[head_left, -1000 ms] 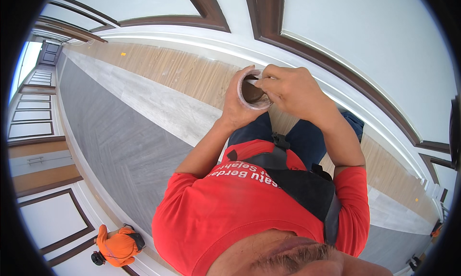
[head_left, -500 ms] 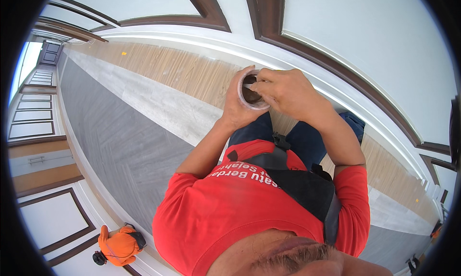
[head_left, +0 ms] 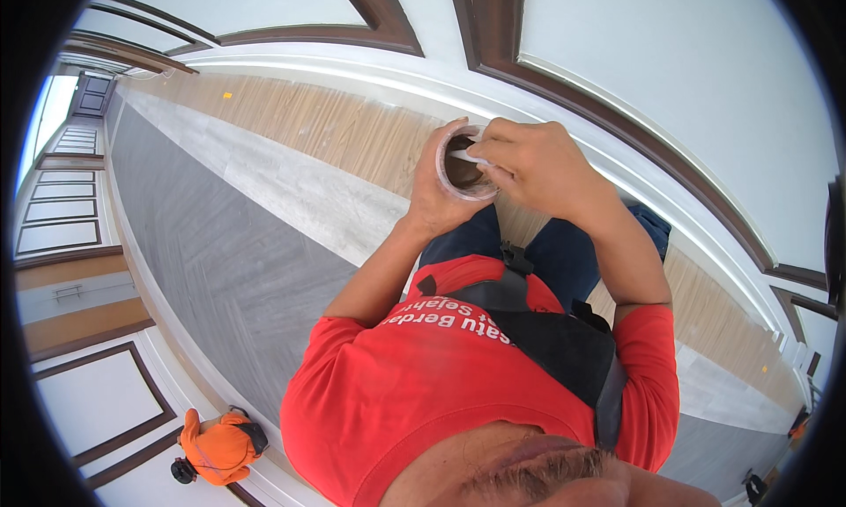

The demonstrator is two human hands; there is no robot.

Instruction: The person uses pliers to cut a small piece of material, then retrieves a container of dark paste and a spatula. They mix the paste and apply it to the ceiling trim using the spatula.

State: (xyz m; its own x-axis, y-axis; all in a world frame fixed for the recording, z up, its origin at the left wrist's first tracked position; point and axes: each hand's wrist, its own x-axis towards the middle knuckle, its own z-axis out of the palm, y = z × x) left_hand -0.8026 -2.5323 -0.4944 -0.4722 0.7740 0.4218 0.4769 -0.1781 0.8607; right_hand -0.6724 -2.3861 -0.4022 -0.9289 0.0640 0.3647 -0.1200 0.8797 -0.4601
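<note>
A clear plastic cup (head_left: 471, 194) with dark brown liquid (head_left: 458, 169) in it stands out in front of my body, its open top facing up. My left hand (head_left: 427, 188) wraps round the cup from the left side. Over the cup's right rim, my right hand (head_left: 545, 167) pinches a thin white stick-like tool (head_left: 467, 157), which dips into the brown liquid. The tool's lower end is hidden in the cup, so I cannot make out its exact kind.
Just ahead is a white wall (head_left: 652, 57) with dark brown mouldings (head_left: 608, 115) and a white baseboard. Wood-look, pale and grey floor strips (head_left: 238, 198) run to the left. A person in orange (head_left: 225, 448) is at the lower left by the opposite wall.
My right hand has shifted slightly to the right, and more of the white stick-like tool shows inside the cup. My left hand and the cup stay almost in place.
</note>
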